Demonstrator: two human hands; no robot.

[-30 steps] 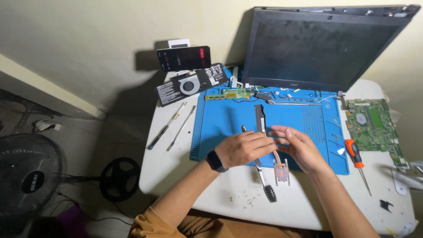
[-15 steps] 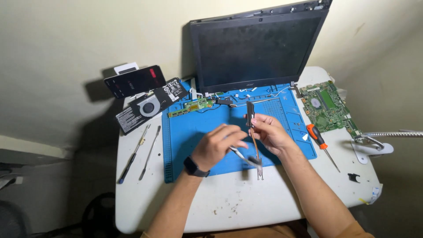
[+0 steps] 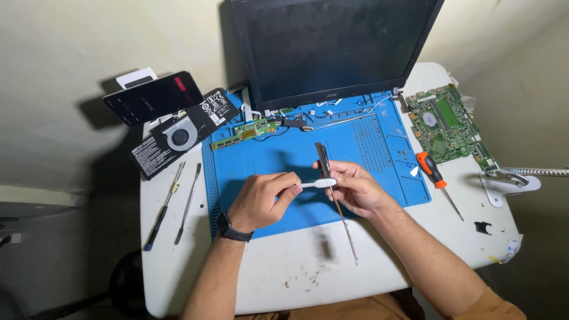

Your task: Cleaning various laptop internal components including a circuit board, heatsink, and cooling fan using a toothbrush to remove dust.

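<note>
Dim, warm light falls from about 2 o'clock; shadows stretch toward 8 o'clock off the phone (image 3: 154, 98) and table (image 3: 284, 284). Focus is sharp centrally, corners dark.

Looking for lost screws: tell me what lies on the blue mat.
On the blue mat: a narrow green board, loose cables and the laptop screen's lower edge. Both hands hover above, hiding the mat beneath them.
</note>
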